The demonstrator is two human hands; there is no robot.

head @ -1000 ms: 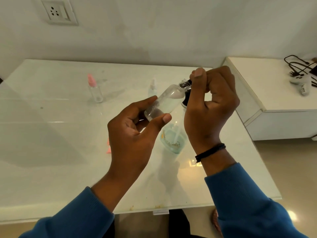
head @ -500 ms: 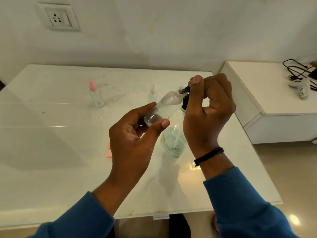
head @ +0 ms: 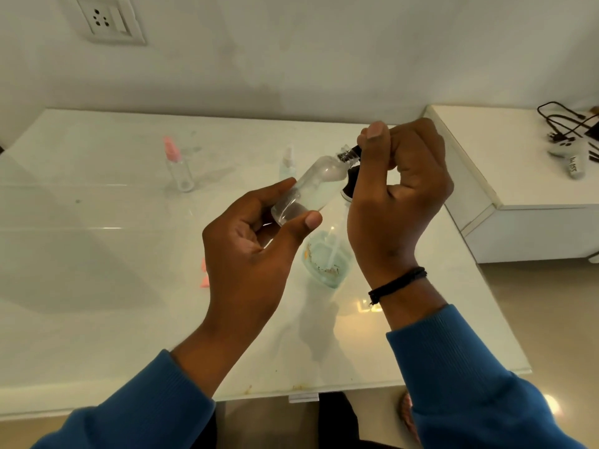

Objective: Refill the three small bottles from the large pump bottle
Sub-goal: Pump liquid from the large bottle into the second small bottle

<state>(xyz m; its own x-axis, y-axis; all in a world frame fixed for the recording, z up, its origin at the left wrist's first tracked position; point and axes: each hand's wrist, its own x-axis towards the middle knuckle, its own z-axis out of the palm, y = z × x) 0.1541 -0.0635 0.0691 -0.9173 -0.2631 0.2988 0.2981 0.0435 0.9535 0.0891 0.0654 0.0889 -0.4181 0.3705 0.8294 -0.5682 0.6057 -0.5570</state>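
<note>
My left hand [head: 246, 254] grips the base of a small clear bottle [head: 311, 189], tilted with its threaded neck up and to the right. My right hand [head: 398, 196] pinches a black cap [head: 356, 151] at that neck, fingers curled. Below my hands the large pump bottle [head: 327, 260] stands on the table, holding pale teal liquid, its black pump head [head: 349, 187] partly hidden by my right hand. A small bottle with a pink cap [head: 178, 170] and a small bottle with a clear cap [head: 287, 165] stand further back.
The white glass-topped table [head: 97, 286] runs along a wall with a socket [head: 103, 19]. A pink piece [head: 205, 275] lies just left of my left wrist. A lower white cabinet [head: 518, 189] at the right carries black cables [head: 564, 124] and a white device [head: 572, 160].
Both hands keep their hold on the small bottle and its cap. My thumb and fingers have shifted slightly around the cap, and the view has tilted a little.
</note>
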